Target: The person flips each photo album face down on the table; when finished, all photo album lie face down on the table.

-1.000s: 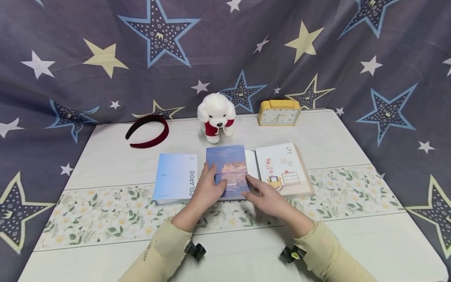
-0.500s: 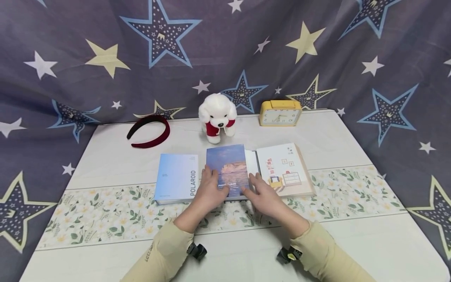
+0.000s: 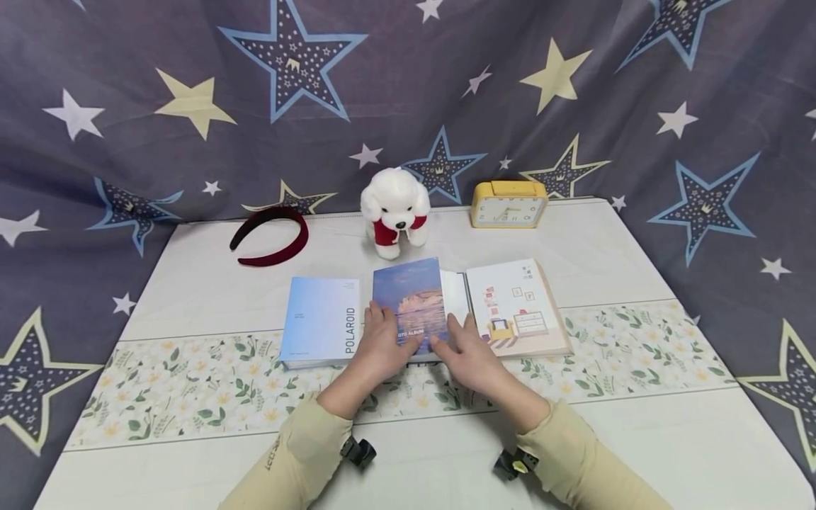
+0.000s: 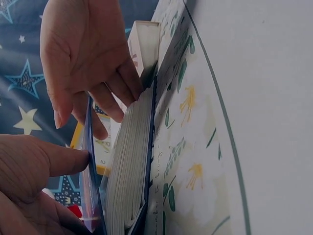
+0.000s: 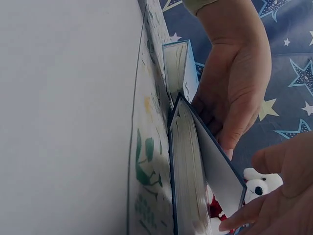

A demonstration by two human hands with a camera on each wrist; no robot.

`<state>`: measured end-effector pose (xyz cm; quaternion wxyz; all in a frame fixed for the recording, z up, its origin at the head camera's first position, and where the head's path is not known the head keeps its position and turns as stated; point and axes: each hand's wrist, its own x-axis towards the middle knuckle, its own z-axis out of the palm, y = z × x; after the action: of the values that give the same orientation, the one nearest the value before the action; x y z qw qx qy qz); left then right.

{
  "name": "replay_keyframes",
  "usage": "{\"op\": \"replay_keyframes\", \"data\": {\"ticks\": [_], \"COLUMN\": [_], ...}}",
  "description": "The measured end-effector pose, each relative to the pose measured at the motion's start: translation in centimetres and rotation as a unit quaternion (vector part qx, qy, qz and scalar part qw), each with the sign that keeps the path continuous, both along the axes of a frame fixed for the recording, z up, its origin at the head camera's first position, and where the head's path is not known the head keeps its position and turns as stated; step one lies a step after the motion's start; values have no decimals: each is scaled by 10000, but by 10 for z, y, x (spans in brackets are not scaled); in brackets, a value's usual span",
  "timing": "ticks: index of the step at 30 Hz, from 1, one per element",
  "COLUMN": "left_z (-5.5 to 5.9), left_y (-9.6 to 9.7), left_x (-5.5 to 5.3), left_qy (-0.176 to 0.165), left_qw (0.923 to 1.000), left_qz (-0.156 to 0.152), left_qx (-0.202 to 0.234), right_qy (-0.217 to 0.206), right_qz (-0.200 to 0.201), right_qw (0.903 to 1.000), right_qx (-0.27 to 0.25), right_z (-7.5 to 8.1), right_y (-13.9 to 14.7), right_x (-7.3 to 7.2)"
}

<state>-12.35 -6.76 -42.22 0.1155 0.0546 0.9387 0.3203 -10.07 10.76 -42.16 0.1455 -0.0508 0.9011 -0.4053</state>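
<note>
Photo album [image 3: 410, 297]: lay between the surface's [image 3: 427, 471] side edges, rose further at its cover [image 5: 220, 174] — against loosely spread left hand [image 3: 379, 347] and right hand [image 3: 472, 360] — so barely opened.

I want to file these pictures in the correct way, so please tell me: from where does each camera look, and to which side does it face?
Head: on the head, facing forward and down at the photo album; left hand, right hand and sleeves show.
Left wrist: facing rightward along the album's pages; both hands show.
Right wrist: facing leftward past the album to the POLAROID book; both hands show.
Shared: both wrist views show the pages and lifted cover; head and right wrist share the plush dog.
</note>
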Motion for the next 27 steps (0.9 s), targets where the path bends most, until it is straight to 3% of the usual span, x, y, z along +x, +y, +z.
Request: {"op": "replay_keyframes", "data": {"ticks": [9,17,27], "left_z": [2,4,3], "left_y": [-2,-3,-3], "left_x": [-1,0,1], "left_qy": [-179,-309,-313], "left_qw": [9997,9992,9992], "left_qz": [38,113,108], "left_qx": [189,204,240], "right_qy": [-17,40,-151], "right_qz": [-247,-255,-529], "right_qw": [9992,9996,9975], "right_qx": [-318,89,-454], "right_z": [2,-4,-4], "right_y": [6,3,2], "right_x": [-1,-3,-5]}}
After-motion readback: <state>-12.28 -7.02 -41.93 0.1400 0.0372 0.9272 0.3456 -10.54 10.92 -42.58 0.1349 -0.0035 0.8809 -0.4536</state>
